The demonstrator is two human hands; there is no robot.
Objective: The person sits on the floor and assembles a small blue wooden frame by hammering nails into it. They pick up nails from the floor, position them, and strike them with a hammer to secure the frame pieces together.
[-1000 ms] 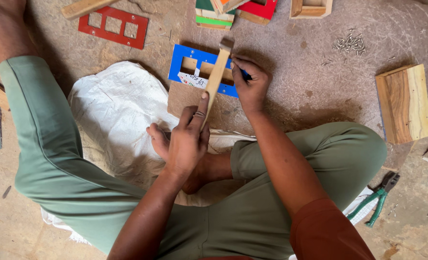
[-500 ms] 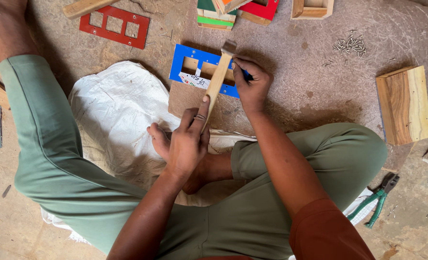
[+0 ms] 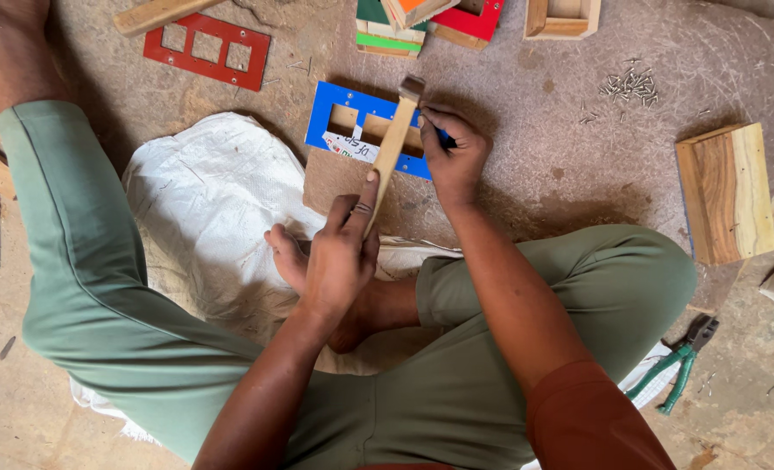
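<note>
A thin wooden strip is held slanted over the floor by a person seated cross-legged in green trousers. Its lower end is gripped by the left hand, whose fingers are closed around it with the forefinger laid along the wood. Its upper end, capped by a small grey block, reaches over a blue frame with rectangular cut-outs that lies flat on the floor. The right hand is set just beside the strip near its upper part; its fingers are pinched shut on a small dark pen, only the tip of which can be seen.

A white woven sack is spread on the floor under the legs, to the left of the blue frame. A red frame of the same kind lies further up and to the left. A scatter of small nails is seen at the upper right, a block of wood lies at the right edge, and green-handled pliers rest beside the right knee.
</note>
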